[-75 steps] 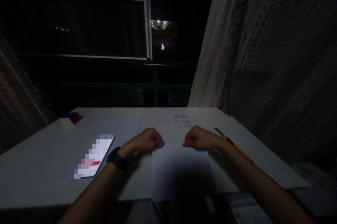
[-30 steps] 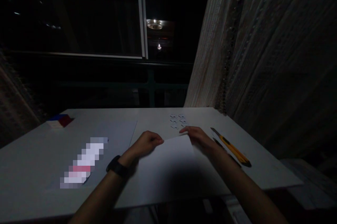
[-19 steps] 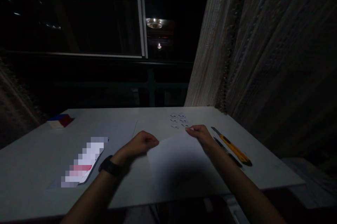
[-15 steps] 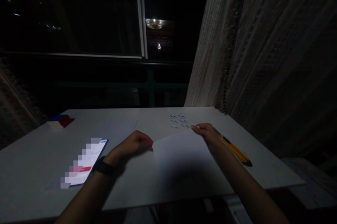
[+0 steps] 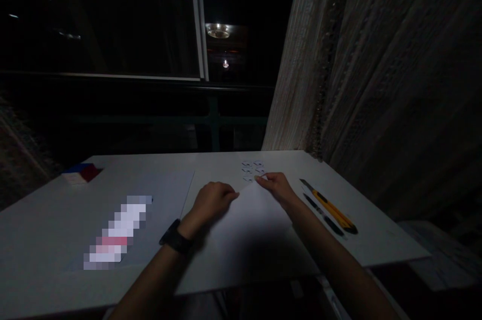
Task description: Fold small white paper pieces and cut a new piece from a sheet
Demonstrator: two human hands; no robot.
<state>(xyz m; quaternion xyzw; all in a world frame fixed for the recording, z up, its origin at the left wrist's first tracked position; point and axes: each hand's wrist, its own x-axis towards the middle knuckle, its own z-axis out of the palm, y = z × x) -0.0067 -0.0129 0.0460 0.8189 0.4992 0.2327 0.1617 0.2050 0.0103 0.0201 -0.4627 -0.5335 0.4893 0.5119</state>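
A white sheet of paper (image 5: 252,229) lies turned at an angle on the pale table (image 5: 45,219). My left hand (image 5: 213,200), with a dark watch on the wrist, is closed and pinches the sheet's left edge. My right hand (image 5: 276,187) is closed on the sheet's far corner. Just beyond that corner lie several small paper pieces (image 5: 252,169). The light is very dim.
A yellow utility knife (image 5: 331,207) and a dark pen (image 5: 323,213) lie to the right of my right arm. A phone (image 5: 117,232) lies at the left, a red-and-blue cube (image 5: 80,173) at the far left corner. Another sheet (image 5: 165,194) lies behind. Curtain at right, dark window behind.
The sheet has been rotated on the table so a corner now points away from me. Both hands have shifted along its edges and moved closer together.
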